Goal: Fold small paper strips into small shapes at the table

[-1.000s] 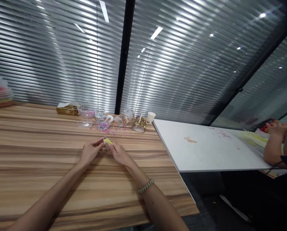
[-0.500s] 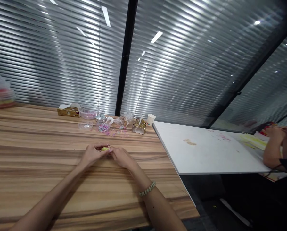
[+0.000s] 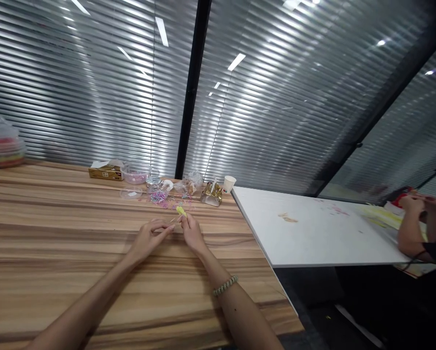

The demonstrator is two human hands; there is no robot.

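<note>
My right hand is closed on a small bright yellow piece, which sticks up past its thumb and fingertips. What the yellow piece is made of is too small to tell. My left hand is close beside it, thumb and forefinger pinched together on a thin pale strand. That strand runs toward the yellow piece at the right fingertips; whether it is joined to it I cannot tell. Both hands are just above the wood-grain table. Small pink and purple loops lie in a heap beyond them.
Along the back stand a gold box, a clear tub, crumpled clear plastic, a gold packet and a paper cup. A white table adjoins at right, where another person's arms rest.
The yellow piece was between both hands, with a pink strand at its end. Now it points upward in my right hand, and my left hand has let go of it and holds the strand.
</note>
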